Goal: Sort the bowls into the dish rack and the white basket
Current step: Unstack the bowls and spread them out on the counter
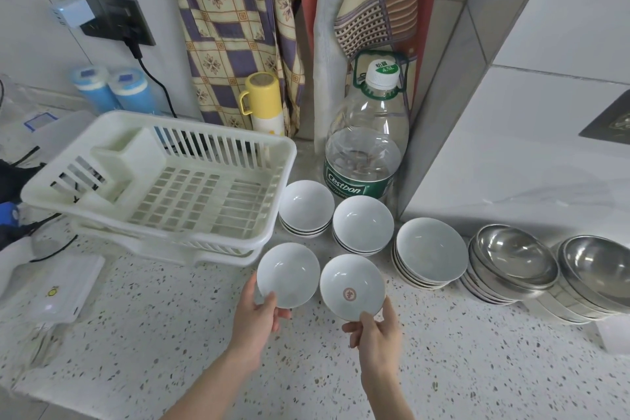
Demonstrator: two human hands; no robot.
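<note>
I see the left hand point(258, 314) pinch a plain white bowl point(288, 274) by its near rim, and the right hand point(375, 331) pinch a bowl with a red mark point(352, 286), both lifted over the desk point(170, 334), likely for comparing before sorting. The dish rack point(163, 181) sits empty behind. Whether the tray beneath it is the white basket, I cannot tell.
</note>
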